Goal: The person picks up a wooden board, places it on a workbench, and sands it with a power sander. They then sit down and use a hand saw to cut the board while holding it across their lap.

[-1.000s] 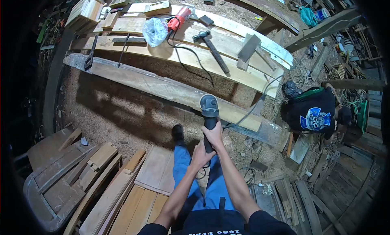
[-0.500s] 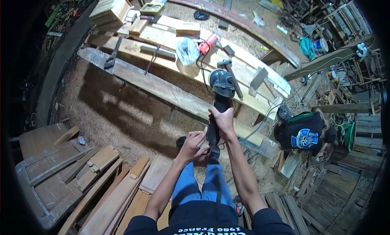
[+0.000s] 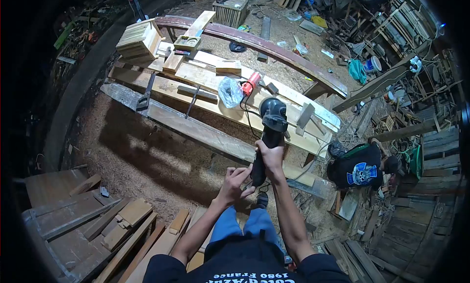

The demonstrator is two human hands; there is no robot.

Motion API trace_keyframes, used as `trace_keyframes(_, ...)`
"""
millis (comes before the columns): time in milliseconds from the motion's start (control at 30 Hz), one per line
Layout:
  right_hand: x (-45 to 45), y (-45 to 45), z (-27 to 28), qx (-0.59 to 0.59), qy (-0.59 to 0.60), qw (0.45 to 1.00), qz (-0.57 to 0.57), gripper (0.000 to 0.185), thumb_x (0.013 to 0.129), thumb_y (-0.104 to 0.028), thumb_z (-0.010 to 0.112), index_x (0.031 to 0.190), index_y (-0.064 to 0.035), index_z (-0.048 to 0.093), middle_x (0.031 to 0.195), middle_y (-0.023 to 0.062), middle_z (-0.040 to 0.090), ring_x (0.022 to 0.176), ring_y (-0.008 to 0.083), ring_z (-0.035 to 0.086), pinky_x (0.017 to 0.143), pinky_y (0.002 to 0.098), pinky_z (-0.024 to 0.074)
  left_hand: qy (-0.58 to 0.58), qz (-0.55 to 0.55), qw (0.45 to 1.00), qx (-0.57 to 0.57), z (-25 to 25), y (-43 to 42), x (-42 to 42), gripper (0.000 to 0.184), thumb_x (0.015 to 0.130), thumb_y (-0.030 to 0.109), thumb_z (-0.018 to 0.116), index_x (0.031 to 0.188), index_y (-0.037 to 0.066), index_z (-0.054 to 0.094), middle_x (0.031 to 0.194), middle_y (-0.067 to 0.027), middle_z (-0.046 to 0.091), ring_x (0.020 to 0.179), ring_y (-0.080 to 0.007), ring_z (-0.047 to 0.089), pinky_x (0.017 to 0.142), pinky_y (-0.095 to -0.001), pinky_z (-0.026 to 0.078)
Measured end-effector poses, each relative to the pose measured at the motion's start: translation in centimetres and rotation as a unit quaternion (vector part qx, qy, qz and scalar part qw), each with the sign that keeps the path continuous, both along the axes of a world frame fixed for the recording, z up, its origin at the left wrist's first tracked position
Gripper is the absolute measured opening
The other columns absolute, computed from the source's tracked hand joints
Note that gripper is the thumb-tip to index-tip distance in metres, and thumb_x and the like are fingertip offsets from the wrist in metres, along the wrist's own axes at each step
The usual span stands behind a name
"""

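Observation:
A black angle grinder point(image 3: 262, 161) is held out in front of my body, its round head point(image 3: 273, 109) pointing away from me over the bench. My right hand point(image 3: 270, 158) wraps around its body from the right. At the rear end, my left hand point(image 3: 234, 186) has its fingers apart, with the fingertips at or very near the grinder's side. Beyond the grinder head, a red power tool point(image 3: 251, 82) lies beside a clear plastic bag point(image 3: 229, 93). A handsaw point(image 3: 145, 98) and a dark metal bar point(image 3: 193, 101) rest on the planks to the left.
Long planks form a low bench point(image 3: 215, 136) across the middle. A slatted wooden box point(image 3: 138, 40) stands at its far left end. Boards point(image 3: 132, 212) are stacked at lower left. Another person point(image 3: 360, 168) crouches at right. Wood shavings cover the floor.
My view has tilted up a little, showing more of the far yard. The grinder has shifted slightly towards the right, still in my right hand. My left hand stays beside its rear end.

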State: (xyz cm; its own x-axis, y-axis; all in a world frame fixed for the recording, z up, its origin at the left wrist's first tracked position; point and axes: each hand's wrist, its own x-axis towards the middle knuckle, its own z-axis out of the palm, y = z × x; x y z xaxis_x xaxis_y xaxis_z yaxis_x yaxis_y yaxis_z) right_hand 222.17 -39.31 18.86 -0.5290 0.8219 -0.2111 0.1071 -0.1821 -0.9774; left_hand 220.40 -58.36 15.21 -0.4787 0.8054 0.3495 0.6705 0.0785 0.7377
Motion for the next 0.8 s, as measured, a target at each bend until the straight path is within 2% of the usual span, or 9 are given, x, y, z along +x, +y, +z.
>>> trace_keyframes(200,4.0,-0.1,-2.9,0.005,-0.049,0.999,0.0,0.047,0.08,-0.01,0.079,0.121,-0.0061,0.055,0.093,0.0037,0.062,0.082,0.0167,0.062,0.076,0.0355,0.0543,-0.128,-0.086,0.988,-0.021,1.4,-0.2,1.3,0.094,0.077,0.031,0.092,0.155,0.001,0.05,0.13,-0.0152,0.068,0.115,-0.0303,0.06,0.107,-0.04,0.044)
trace_keyframes(267,5.2,0.2,-2.2,0.003,-0.042,0.999,-0.009,0.05,0.08,-0.013,0.082,0.122,-0.0066,0.054,0.094,0.004,0.062,0.083,0.0171,0.063,0.077,0.0357,0.0547,-0.138,-0.077,0.987,-0.03,1.4,0.7,2.3,0.095,0.078,0.028,0.092,0.158,0.004,0.046,0.131,-0.0156,0.068,0.117,-0.0282,0.062,0.105,-0.0396,0.047)
trace_keyframes(333,6.1,0.8,-2.1,0.0,-0.053,0.999,-0.003,0.051,0.081,-0.016,0.084,0.121,-0.0066,0.054,0.096,0.0043,0.062,0.084,0.017,0.063,0.077,0.036,0.0551,-0.256,-0.06,0.964,-0.047,1.9,2.2,2.9,0.096,0.079,0.026,0.092,0.16,0.008,0.044,0.133,-0.0168,0.067,0.115,-0.026,0.063,0.101,-0.0394,0.05)
trace_keyframes(400,6.7,1.7,-1.7,-0.015,-0.045,0.999,-0.005,0.057,0.081,-0.019,0.087,0.126,-0.0062,0.054,0.098,0.0043,0.063,0.085,0.0167,0.063,0.078,0.0357,0.0551,-0.239,-0.07,0.966,-0.067,2.2,4.3,3.1,0.099,0.08,0.024,0.092,0.162,0.008,0.038,0.133,-0.0185,0.066,0.113,-0.0251,0.066,0.098,-0.0386,0.054)
trace_keyframes(467,7.3,2.8,-1.0,0.021,-0.019,1.0,0.002,0.065,0.081,-0.021,0.089,0.133,-0.0062,0.052,0.102,0.0056,0.064,0.087,0.0173,0.063,0.079,0.0354,0.055,-0.263,-0.069,0.959,-0.085,2.4,6.7,3.6,0.102,0.078,0.023,0.092,0.161,0.006,0.035,0.133,-0.0205,0.065,0.115,-0.0286,0.067,0.098,-0.0408,0.055)
trace_keyframes(500,7.3,3.6,-0.9,0.011,-0.009,1.0,0.017,0.076,0.08,-0.024,0.092,0.139,-0.0062,0.048,0.109,0.0071,0.064,0.093,0.019,0.063,0.082,0.0353,0.0547,-0.21,-0.062,0.973,-0.071,2.5,8.2,3.9,0.102,0.078,0.022,0.092,0.159,0.003,0.033,0.132,-0.0219,0.065,0.117,-0.0321,0.068,0.098,-0.0437,0.055)
trace_keyframes(600,8.3,6.4,-0.7,-0.002,-0.024,0.998,0.052,0.08,0.082,-0.029,0.091,0.142,-0.003,0.043,0.117,0.0106,0.062,0.101,0.0218,0.062,0.089,0.0364,0.0539,-0.227,-0.032,0.964,-0.132,3.2,12.0,5.0,0.09,0.076,0.022,0.087,0.146,-0.003,0.037,0.117,-0.0307,0.064,0.11,-0.0515,0.064,0.095,-0.0526,0.054)
trace_keyframes(733,10.2,11.1,-1.1,0.027,-0.041,0.996,0.068,0.079,0.084,-0.031,0.089,0.141,-0.002,0.043,0.114,0.0125,0.063,0.1,0.0219,0.063,0.087,0.0375,0.0547,-0.186,-0.022,0.977,-0.105,3.7,17.1,6.7,0.083,0.077,0.019,0.083,0.142,-0.004,0.037,0.115,-0.0322,0.063,0.108,-0.0529,0.063,0.092,-0.0551,0.053)
trace_keyframes(800,11.2,13.4,-1.7,-0.066,-0.086,0.975,0.193,0.082,0.085,-0.034,0.088,0.143,-0.0013,0.041,0.117,0.0164,0.064,0.101,0.0238,0.064,0.089,0.0399,0.0545,-0.26,0.029,0.952,-0.158,3.1,19.6,7.5,0.077,0.079,0.017,0.078,0.14,-0.004,0.036,0.108,-0.0338,0.063,0.105,-0.0537,0.064,0.088,-0.0569,0.053)
